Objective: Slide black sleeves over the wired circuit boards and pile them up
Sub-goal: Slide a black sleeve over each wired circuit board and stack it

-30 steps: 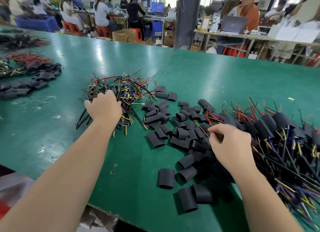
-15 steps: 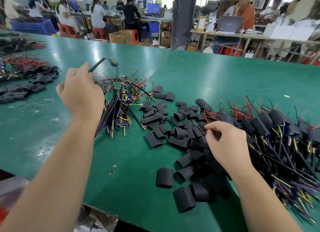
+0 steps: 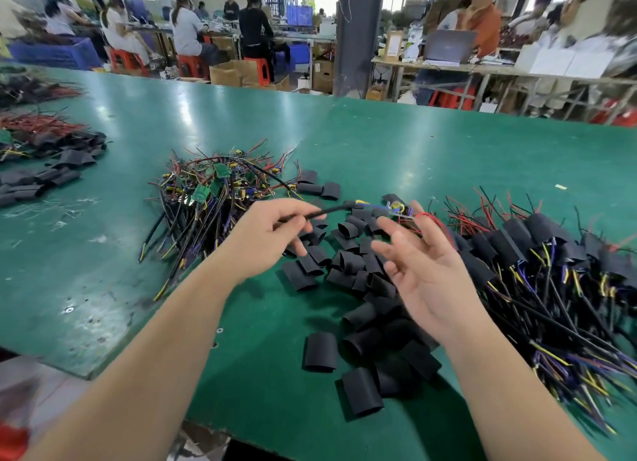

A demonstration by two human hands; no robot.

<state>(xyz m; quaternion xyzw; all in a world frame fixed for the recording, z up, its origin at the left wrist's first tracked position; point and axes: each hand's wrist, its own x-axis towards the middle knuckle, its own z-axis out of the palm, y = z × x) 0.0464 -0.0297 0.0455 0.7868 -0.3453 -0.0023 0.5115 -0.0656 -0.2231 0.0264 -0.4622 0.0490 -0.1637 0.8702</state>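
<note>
Stretching across a busy workshop where people sit on red stools (image 3: pixel 193 64) at far benches, the green table (image 3: pixel 379 143) carries a tangle of bare wired circuit boards (image 3: pixel 213 191) left of centre, a sleeved pile (image 3: pixel 551 254) at right, and loose black sleeves (image 3: pixel 348 264) between. The left hand (image 3: pixel 269 233) pinches the black cable of one wired board (image 3: pixel 396 206), held above the sleeves. The right hand (image 3: pixel 427 267) is spread, palm up, grasping nothing; a red wire crosses one fingertip.

Bright overhead light, tabletop glare, blurred edges
</note>
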